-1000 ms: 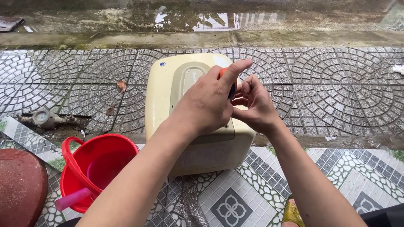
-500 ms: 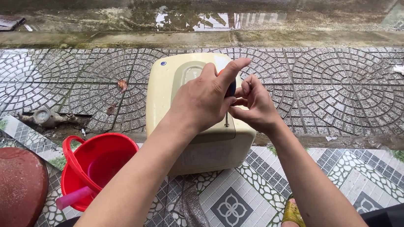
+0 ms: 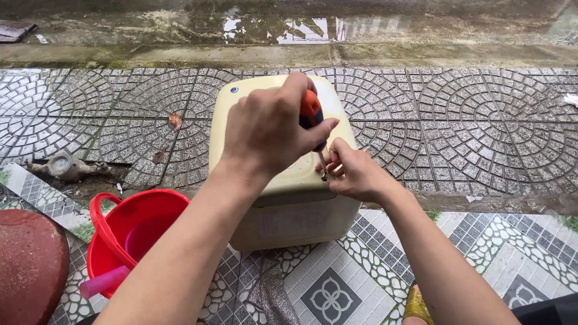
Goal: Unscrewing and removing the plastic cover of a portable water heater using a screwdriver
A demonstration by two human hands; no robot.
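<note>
Both of my hands are at work on top of the cream-coloured plastic appliance housing (image 3: 284, 184) that stands on the ground in front of me. My left hand (image 3: 268, 129) is wrapped tight around the orange and black handle of a screwdriver (image 3: 312, 121), holding it nearly upright with the thin metal shaft pointing down. My right hand (image 3: 353, 172) is curled close beside the shaft, fingertips pinched together right at the tip, where it meets the housing's top face near its front right edge; what they pinch is too small to tell.

The housing is a rounded box with a small blue dot near its far left corner. It stands where the grey pavers (image 3: 482, 115), laid in fan-shaped arcs, give way to patterned tiles (image 3: 330, 296) in white, grey and green. A grey rag (image 3: 274, 298) lies on the tiles just below it.

To the left, close to the housing, stands a red plastic bucket (image 3: 117, 246) with its handle up and a pink-handled scoop (image 3: 106, 280) inside. Further left is a large reddish-brown rounded lid or pot (image 3: 7, 281). Behind the bucket, a small metal fitting (image 3: 63, 165) lies in a broken gap in the paving.

Beyond the pavers runs a mossy concrete kerb (image 3: 151, 55), then wet, dark ground with a puddle (image 3: 311, 29). A crumpled white scrap (image 3: 576, 101) lies on the pavers far to the right.
</note>
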